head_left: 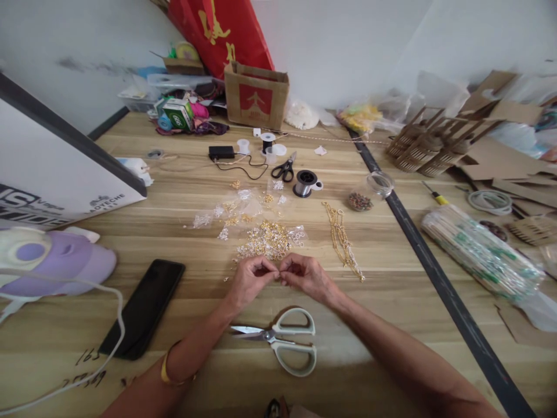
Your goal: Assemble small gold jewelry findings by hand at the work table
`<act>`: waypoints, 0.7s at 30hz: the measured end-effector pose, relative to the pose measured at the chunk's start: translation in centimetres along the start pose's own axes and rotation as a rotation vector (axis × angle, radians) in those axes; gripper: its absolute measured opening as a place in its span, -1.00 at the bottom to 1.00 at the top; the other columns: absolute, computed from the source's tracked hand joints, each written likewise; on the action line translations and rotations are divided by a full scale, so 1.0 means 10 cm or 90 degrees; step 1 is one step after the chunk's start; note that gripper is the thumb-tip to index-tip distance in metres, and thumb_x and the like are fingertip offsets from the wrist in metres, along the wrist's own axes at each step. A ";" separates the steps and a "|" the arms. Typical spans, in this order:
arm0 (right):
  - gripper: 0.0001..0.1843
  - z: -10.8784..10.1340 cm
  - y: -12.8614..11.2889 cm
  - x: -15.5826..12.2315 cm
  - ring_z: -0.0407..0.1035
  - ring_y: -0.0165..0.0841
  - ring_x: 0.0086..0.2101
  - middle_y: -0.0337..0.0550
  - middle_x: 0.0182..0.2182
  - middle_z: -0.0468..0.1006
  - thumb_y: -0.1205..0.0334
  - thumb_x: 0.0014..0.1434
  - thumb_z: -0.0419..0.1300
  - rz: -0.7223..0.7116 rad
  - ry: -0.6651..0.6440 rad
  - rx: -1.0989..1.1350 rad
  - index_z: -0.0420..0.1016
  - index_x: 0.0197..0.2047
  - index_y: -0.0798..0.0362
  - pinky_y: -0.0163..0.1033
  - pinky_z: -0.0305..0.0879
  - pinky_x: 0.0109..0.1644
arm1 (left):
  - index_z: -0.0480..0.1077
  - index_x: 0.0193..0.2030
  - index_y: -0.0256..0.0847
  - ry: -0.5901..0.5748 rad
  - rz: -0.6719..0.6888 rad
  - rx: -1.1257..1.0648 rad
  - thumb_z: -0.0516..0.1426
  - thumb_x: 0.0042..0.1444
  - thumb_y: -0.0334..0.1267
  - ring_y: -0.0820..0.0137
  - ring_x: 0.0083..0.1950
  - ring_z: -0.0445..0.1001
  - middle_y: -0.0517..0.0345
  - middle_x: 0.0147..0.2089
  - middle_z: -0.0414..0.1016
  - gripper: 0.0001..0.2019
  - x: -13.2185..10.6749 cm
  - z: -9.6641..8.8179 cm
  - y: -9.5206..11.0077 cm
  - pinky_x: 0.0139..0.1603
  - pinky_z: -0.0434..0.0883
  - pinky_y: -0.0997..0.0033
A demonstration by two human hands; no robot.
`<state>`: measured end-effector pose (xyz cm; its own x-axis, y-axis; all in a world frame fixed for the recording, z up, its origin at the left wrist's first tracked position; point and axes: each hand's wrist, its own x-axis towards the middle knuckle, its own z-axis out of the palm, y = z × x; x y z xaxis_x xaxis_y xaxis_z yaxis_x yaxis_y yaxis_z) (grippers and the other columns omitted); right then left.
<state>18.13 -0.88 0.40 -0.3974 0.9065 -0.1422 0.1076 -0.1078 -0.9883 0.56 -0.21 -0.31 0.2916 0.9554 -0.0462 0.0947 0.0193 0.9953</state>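
My left hand (255, 278) and my right hand (307, 276) meet fingertip to fingertip over the table. Both are closed in a pinch, and whatever is between the fingers is too small to make out. Just beyond them lies a heap of small gold and silver jewelry findings (266, 239). Scissors with pale handles (285, 338) rest on the wood on the near side of my hands, blades pointing left. To the right of my right hand, several gold chains (340, 235) are laid out lengthwise.
Behind the heap are black-handled scissors (284, 168), a wire spool (305, 182) and a black adapter (221, 152). A phone (144, 307) lies at left, beside a purple plush-like object (65, 261). A lidded bead jar (360, 201) and bagged sticks (481, 252) are at right.
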 end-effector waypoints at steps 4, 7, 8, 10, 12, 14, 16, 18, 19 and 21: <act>-0.76 0.01 0.04 0.01 0.30 -0.50 -0.56 -0.27 -0.57 0.42 0.14 0.05 0.27 0.002 0.003 0.027 0.35 -0.40 0.12 -0.40 0.19 -0.49 | 0.40 -0.49 -0.29 0.018 0.099 0.109 0.16 -0.01 -0.44 0.43 -0.41 0.44 0.13 -0.47 0.48 -0.92 -0.05 0.03 0.03 -0.36 0.37 0.48; -0.76 0.02 0.05 0.02 0.30 -0.50 -0.55 -0.28 -0.56 0.41 0.14 0.04 0.27 -0.001 -0.008 0.055 0.35 -0.39 0.12 -0.39 0.21 -0.47 | 0.37 -0.49 -0.25 0.029 0.225 0.225 0.11 0.03 -0.50 0.44 -0.38 0.43 0.14 -0.44 0.47 -0.87 -0.07 0.05 0.06 -0.32 0.36 0.48; -0.76 0.02 0.06 0.02 0.30 -0.50 -0.55 -0.28 -0.56 0.41 0.14 0.04 0.28 0.000 -0.012 0.067 0.35 -0.38 0.12 -0.39 0.22 -0.47 | 0.36 -0.49 -0.24 0.028 0.266 0.256 0.09 0.04 -0.51 0.44 -0.37 0.43 0.14 -0.44 0.47 -0.85 -0.08 0.05 0.07 -0.32 0.36 0.48; -0.76 0.02 0.05 0.02 0.32 -0.50 -0.54 -0.28 -0.55 0.42 0.14 0.04 0.28 0.002 -0.016 0.084 0.36 -0.38 0.12 -0.38 0.24 -0.46 | 0.34 -0.47 -0.23 0.024 0.325 0.299 0.06 0.07 -0.52 0.45 -0.36 0.43 0.15 -0.42 0.46 -0.83 -0.08 0.05 0.07 -0.32 0.36 0.49; -0.76 0.01 0.02 0.02 0.34 -0.48 -0.52 -0.26 -0.54 0.43 0.13 0.05 0.27 0.004 -0.015 0.089 0.36 -0.37 0.13 -0.38 0.26 -0.46 | 0.34 -0.45 -0.22 0.024 0.356 0.326 0.04 0.10 -0.52 0.46 -0.36 0.43 0.15 -0.41 0.45 -0.82 -0.08 0.05 0.07 -0.33 0.37 0.51; -0.75 0.01 -0.01 0.02 0.38 -0.47 -0.51 -0.24 -0.53 0.45 0.11 0.08 0.24 0.007 -0.016 0.089 0.38 -0.34 0.13 -0.38 0.28 -0.45 | 0.33 -0.43 -0.22 0.026 0.378 0.341 0.03 0.11 -0.53 0.46 -0.35 0.43 0.14 -0.40 0.45 -0.82 -0.08 0.05 0.06 -0.33 0.38 0.51; -0.73 0.00 -0.02 0.02 0.40 -0.45 -0.50 -0.22 -0.52 0.47 0.08 0.10 0.22 0.013 -0.015 0.090 0.39 -0.30 0.14 -0.38 0.30 -0.47 | 0.33 -0.42 -0.23 0.028 0.399 0.347 0.04 0.12 -0.53 0.45 -0.34 0.44 0.13 -0.39 0.45 -0.83 -0.07 0.05 0.05 -0.31 0.39 0.51; -0.70 -0.01 -0.01 0.03 0.42 -0.45 -0.50 -0.22 -0.52 0.48 0.06 0.10 0.22 0.021 -0.014 0.096 0.40 -0.26 0.14 -0.39 0.30 -0.48 | 0.33 -0.41 -0.23 0.028 0.414 0.353 0.05 0.12 -0.54 0.45 -0.32 0.45 0.13 -0.38 0.45 -0.83 -0.07 0.05 0.03 -0.30 0.40 0.51; -0.69 -0.01 0.00 0.03 0.42 -0.46 -0.51 -0.22 -0.52 0.49 0.04 0.10 0.22 0.027 -0.013 0.102 0.41 -0.25 0.14 -0.40 0.30 -0.48 | 0.33 -0.40 -0.23 0.027 0.419 0.356 0.05 0.12 -0.54 0.45 -0.32 0.45 0.13 -0.37 0.44 -0.84 -0.07 0.05 0.02 -0.30 0.40 0.51; -0.67 -0.02 0.02 0.04 0.41 -0.47 -0.52 -0.22 -0.52 0.50 0.03 0.09 0.23 0.038 -0.017 0.114 0.42 -0.23 0.15 -0.40 0.31 -0.49 | 0.33 -0.39 -0.23 0.022 0.428 0.365 0.05 0.14 -0.53 0.45 -0.31 0.45 0.13 -0.36 0.44 -0.84 -0.07 0.05 0.01 -0.29 0.41 0.52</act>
<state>18.14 -0.47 0.13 -0.4195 0.8855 -0.1997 -0.0306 -0.2337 -0.9718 0.85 -1.06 -0.23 0.4293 0.7201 0.5452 0.3790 -0.6915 0.6150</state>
